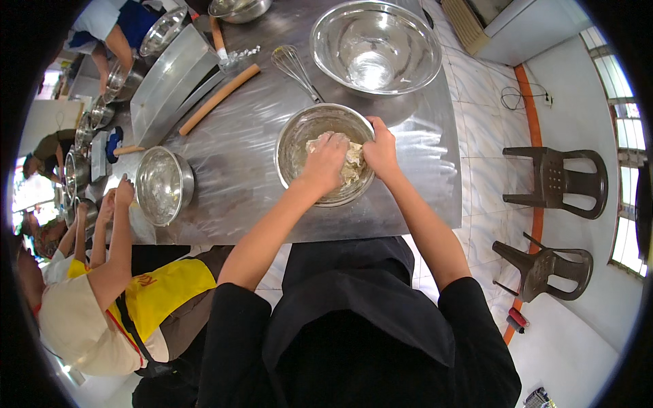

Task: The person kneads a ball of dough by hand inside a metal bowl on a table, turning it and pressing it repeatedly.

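Observation:
A stainless steel mixing bowl [293, 122] stands on the steel table before me, its inner wall smeared with dough. Lumpy, pale dough [353, 166] lies in it. My left hand [328, 155] is down in the bowl, pressed on the dough with bent fingers; its fingertips are partly hidden in the dough. At the bowl's right rim is my right hand [380, 148], closed on the edge with the thumb side up. A wire whisk [296, 69] lies just beyond the bowl, its handle end close to the rim.
A larger steel bowl [375, 51] stands at the back right. Left are a wooden rolling pin [219, 99], a long metal pan [171, 81] and a floury bowl [163, 186]. A co-worker in a yellow apron [171, 288] stands at my left. Plastic chairs [556, 182] are by the right wall.

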